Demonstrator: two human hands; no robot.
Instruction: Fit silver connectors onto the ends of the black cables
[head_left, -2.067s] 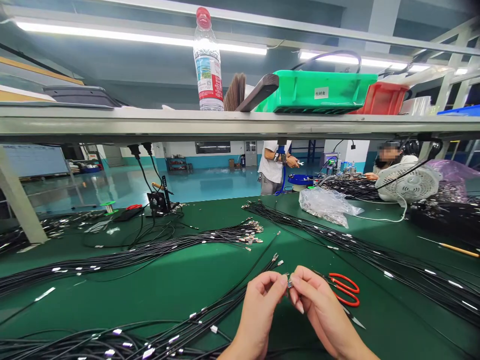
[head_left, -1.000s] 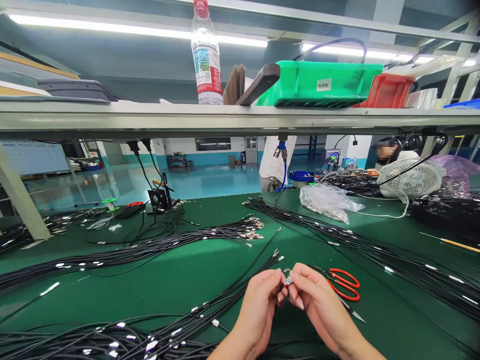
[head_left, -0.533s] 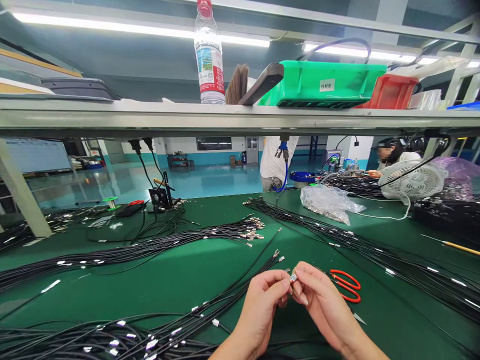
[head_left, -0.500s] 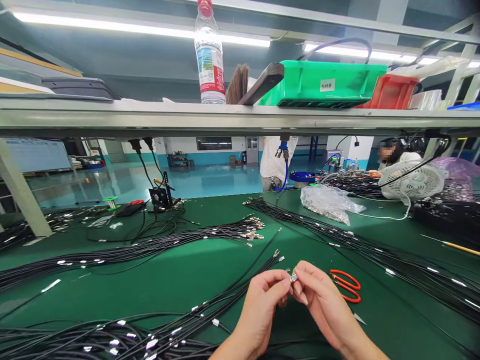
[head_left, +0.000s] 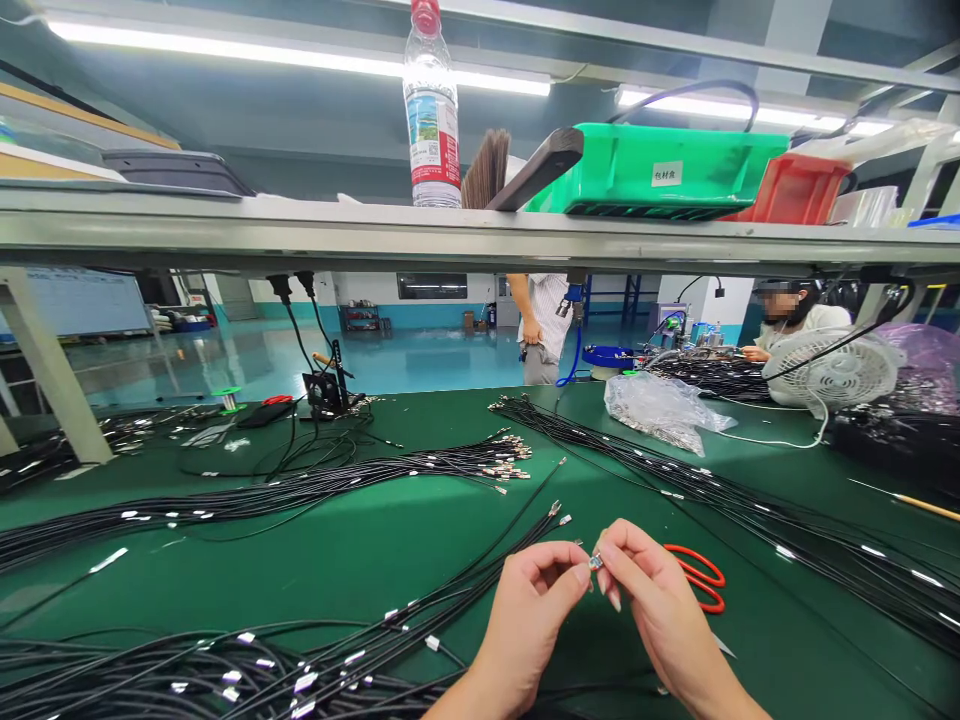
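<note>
My left hand (head_left: 529, 610) and my right hand (head_left: 656, 600) meet low in the middle of the view, above the green table. Between their fingertips is a small metal connector (head_left: 595, 563), pinched from both sides. Fingers hide most of it and anything attached to it. Just beyond and left of my hands, black cables (head_left: 480, 580) with metal ends and white labels run down to the lower left. Red-handled scissors (head_left: 701, 578) lie beside my right hand, partly covered by it.
Cable bundles lie at left (head_left: 300, 487) and right (head_left: 675, 480). A plastic bag (head_left: 664, 410) and white fan (head_left: 832, 365) stand behind. Overhead, a shelf (head_left: 480, 235) holds a bottle (head_left: 433, 120), a brush and a green bin (head_left: 675, 170). Two people are in the background.
The view has shifted slightly, moving most things a little right. Both hands still pinch the connector, which has turned a little. The standing person's arm now shows beyond the table.
</note>
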